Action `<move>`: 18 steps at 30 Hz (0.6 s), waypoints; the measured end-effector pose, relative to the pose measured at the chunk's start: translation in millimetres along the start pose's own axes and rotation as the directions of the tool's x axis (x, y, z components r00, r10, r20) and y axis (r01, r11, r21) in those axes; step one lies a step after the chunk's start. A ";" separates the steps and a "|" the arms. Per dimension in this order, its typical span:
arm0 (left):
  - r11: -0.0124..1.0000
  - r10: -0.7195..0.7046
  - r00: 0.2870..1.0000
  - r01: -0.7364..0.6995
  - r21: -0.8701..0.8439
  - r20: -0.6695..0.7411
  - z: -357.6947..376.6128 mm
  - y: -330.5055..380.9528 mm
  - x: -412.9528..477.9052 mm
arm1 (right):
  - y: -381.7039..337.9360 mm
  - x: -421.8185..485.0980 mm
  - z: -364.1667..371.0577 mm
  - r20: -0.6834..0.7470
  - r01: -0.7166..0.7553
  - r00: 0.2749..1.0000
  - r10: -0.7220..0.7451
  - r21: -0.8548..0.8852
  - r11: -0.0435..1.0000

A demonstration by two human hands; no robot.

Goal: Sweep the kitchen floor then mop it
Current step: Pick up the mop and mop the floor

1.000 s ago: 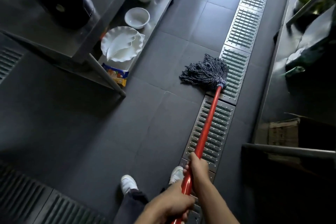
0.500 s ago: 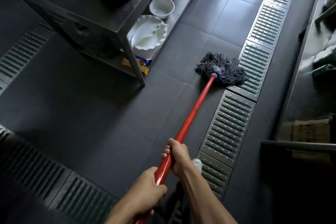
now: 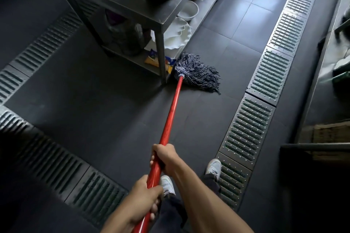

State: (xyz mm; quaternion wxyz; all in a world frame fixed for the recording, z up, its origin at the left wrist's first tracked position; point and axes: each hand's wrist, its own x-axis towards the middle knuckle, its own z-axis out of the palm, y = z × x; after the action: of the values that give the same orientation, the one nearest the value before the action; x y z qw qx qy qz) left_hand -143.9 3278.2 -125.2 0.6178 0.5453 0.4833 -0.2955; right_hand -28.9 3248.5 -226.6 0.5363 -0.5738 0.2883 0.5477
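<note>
A mop with a red handle (image 3: 172,113) and a dark blue string head (image 3: 197,73) lies slanted across the dark tiled floor (image 3: 106,111). Its head rests on the tiles right beside the steel table's front leg (image 3: 162,56). My right hand (image 3: 166,159) grips the handle higher up, fingers curled round it. My left hand (image 3: 144,196) holds the handle lower down, near the bottom edge of the view.
A steel table (image 3: 132,4) stands ahead with white plates (image 3: 178,38) and bowls on its lower shelf and a yellow and blue packet (image 3: 155,60). Metal drain grates run on the right (image 3: 265,89) and on the left (image 3: 47,159). A steel counter (image 3: 325,73) lines the right side. My white shoes (image 3: 214,166) stand below.
The mop head has swept left off the right drain grate and across the tiles to the table leg. Both hands kept their grip on the handle.
</note>
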 end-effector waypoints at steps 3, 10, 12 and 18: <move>1.000 -0.029 0.998 0.028 0.014 0.052 -9.4 -17.6 -7.1 | 26.0 -8.2 12.1 -0.036 0.022 0.999 -0.020 0.058 0.998; 0.994 -0.101 0.967 0.108 -0.017 0.235 17.0 -47.7 -10.9 | 59.3 -33.6 -15.9 -0.199 0.097 0.977 -0.079 0.082 0.992; 0.992 -0.117 0.955 0.124 -0.008 0.271 32.4 -62.0 -11.0 | 70.7 -43.1 -34.5 -0.219 0.118 0.971 -0.095 0.095 0.988; 0.995 -0.102 0.905 0.092 0.045 0.413 86.0 -73.5 -21.1 | 95.9 -61.0 -99.0 -0.296 0.157 0.949 -0.107 0.151 0.976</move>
State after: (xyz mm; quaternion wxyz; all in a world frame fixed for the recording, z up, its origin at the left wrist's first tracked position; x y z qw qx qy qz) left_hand -193.4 3175.4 -139.6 0.6843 0.4526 0.3640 -0.4408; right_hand -99.7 3115.8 -215.5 0.5722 -0.6163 0.3702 0.3945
